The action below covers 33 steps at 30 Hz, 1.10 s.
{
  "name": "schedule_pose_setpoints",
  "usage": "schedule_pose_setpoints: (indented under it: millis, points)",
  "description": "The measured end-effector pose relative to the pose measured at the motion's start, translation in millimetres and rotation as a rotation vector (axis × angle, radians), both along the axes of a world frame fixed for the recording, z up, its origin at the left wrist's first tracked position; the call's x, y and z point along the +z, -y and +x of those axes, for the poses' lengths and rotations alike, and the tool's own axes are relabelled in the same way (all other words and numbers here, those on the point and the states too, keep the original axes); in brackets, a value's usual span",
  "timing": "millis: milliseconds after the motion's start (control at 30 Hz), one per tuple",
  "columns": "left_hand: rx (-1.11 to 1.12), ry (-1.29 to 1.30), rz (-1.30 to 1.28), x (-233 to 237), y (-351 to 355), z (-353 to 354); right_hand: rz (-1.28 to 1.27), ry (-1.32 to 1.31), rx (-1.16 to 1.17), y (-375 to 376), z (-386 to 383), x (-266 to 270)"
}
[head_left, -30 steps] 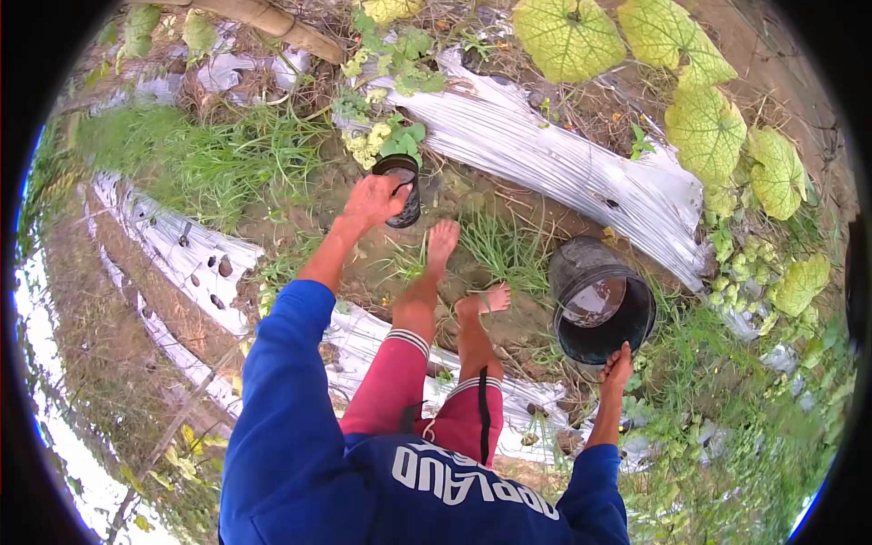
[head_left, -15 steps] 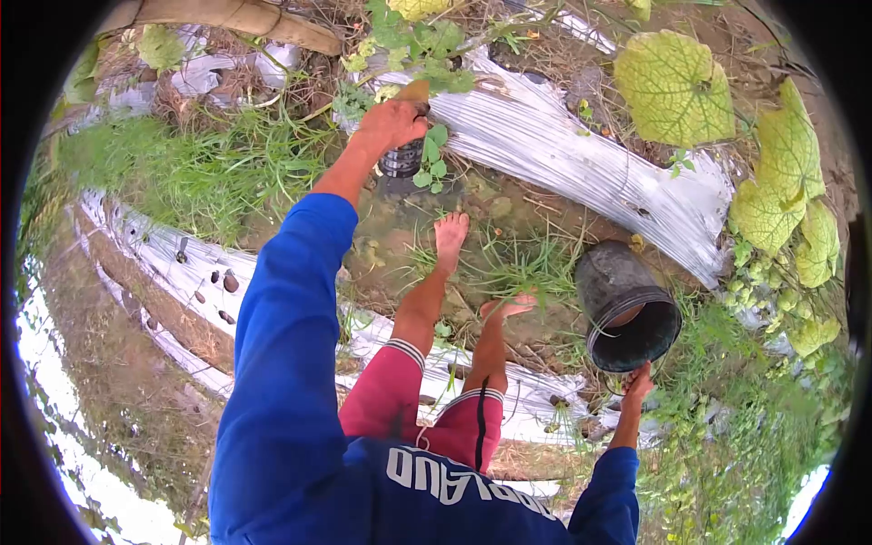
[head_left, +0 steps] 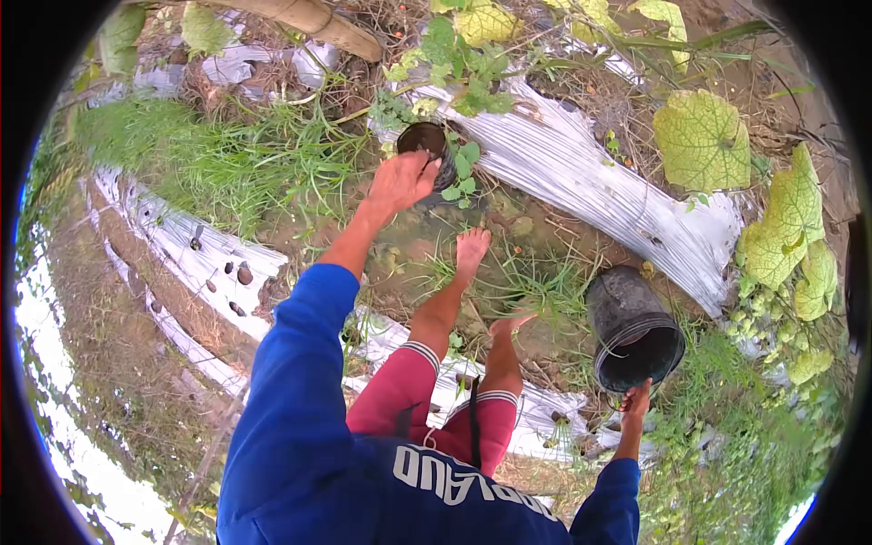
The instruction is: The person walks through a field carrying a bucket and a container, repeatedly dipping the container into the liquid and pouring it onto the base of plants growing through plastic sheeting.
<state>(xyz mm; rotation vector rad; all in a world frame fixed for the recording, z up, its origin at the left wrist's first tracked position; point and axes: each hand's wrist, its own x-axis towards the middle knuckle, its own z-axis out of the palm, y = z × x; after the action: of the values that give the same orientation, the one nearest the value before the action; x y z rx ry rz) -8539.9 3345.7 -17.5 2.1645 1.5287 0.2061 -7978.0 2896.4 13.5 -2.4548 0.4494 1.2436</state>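
My left hand (head_left: 400, 186) is at the near rim of a small black ridged container (head_left: 445, 173), its fingers curled over the edge and partly hidden. The container's round mouth faces up towards me and its inside looks brown. A small green leafy plant stands right beside it, and muddy water lies below. On the right, my right hand (head_left: 638, 397) is closed at the lower rim of a dark bucket (head_left: 627, 300). The bucket is tilted with its mouth towards me; its inside is dark and its contents cannot be made out.
Silvery plastic mulch (head_left: 581, 173) covers a bed ahead, and another mulch strip (head_left: 191, 227) with holes runs behind. Grass (head_left: 245, 150) grows at the left. Large yellowing leaves (head_left: 704, 136) hang at the right. A wooden pole (head_left: 309, 23) crosses the top. My bare feet (head_left: 472, 250) stand in the muddy furrow.
My left hand has drawn back slightly to the container's near side, and its mouth now shows more openly. The whole view has shifted a little. The right hand still holds the bucket.
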Motion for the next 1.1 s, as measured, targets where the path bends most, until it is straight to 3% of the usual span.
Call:
schedule_pose_setpoints:
  millis: [100, 167, 267, 367, 433, 500, 567, 633, 667, 867, 933, 1033, 1100]
  points:
    - [0.192, 0.16, -0.059, 21, 58, -22, 0.053, -0.027, -0.03, 4, 5, 3]
    - [0.173, 0.147, -0.007, 47, 100, -34, 0.159, -0.037, -0.063, 10, 9, 3]
    - [0.37, 0.13, -0.067, 79, 176, -56, 0.271, -0.189, -0.154, 8, 10, 7]
    - [0.504, 0.06, -0.034, 116, 257, -77, 0.359, -0.308, -0.096, 11, 8, 20]
    - [0.434, -0.078, -0.125, 129, 313, -102, 0.435, -0.4, -0.035, 11, 13, 17]
    - [0.49, -0.129, -0.098, 131, 375, -125, 0.43, -0.486, -0.119, 11, 14, 17]
    - [0.536, -0.179, -0.075, 141, 418, -133, 0.437, -0.532, -0.042, 7, 15, 26]
    - [0.893, -0.075, -0.219, 146, 454, -139, 0.442, -0.572, 0.029, -2, 10, 31]
    - [0.962, -0.117, -0.227, 145, 472, -144, 0.392, -0.55, 0.042, -8, 6, 33]
    - [0.944, -0.139, -0.033, 169, 518, -153, 0.423, -0.559, 0.011, -85, -62, 67]
    - [0.85, -0.213, -0.009, 170, 524, -163, 0.403, -0.556, 0.064, -107, -95, 78]
    - [1.068, -0.007, -0.089, 167, 526, -185, 0.385, -0.626, 0.166, -134, -145, 99]
    - [1.004, -0.046, -0.043, 161, 525, -202, 0.216, -0.607, 0.313, -149, -183, 108]
